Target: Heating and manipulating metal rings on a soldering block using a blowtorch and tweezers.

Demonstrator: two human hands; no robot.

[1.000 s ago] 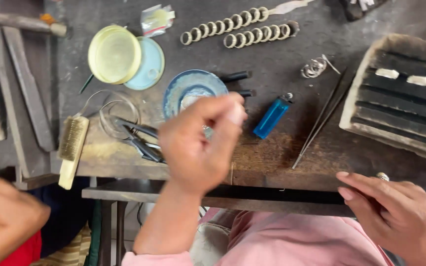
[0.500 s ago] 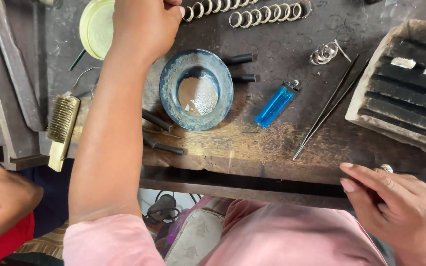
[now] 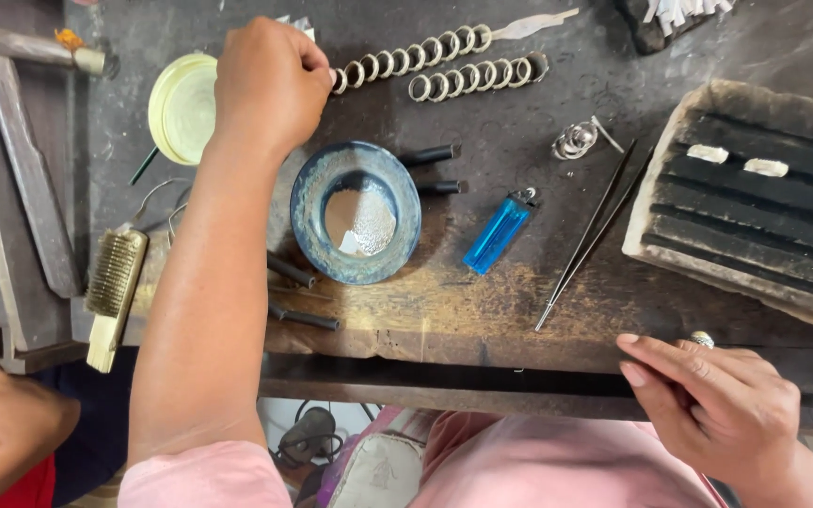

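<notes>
Two ring rows (image 3: pixel 444 58); left hand (image 3: pixel 270 80) fingers pinched on upper row end; right hand (image 3: pixel 717 404) fingers together, resting flat.

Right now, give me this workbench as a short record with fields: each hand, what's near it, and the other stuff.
left hand: reaching far across the bench, fingertips at the end of the upper row of metal rings
right hand: resting flat on the bench edge
centre: blue bowl
beside bowl: blue lighter, tweezers
far left: wire brush, yellow lid

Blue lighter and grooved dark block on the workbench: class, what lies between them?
In the head view, long thin tweezers lie slanted between the blue lighter and the grooved dark block, on the workbench.
</notes>
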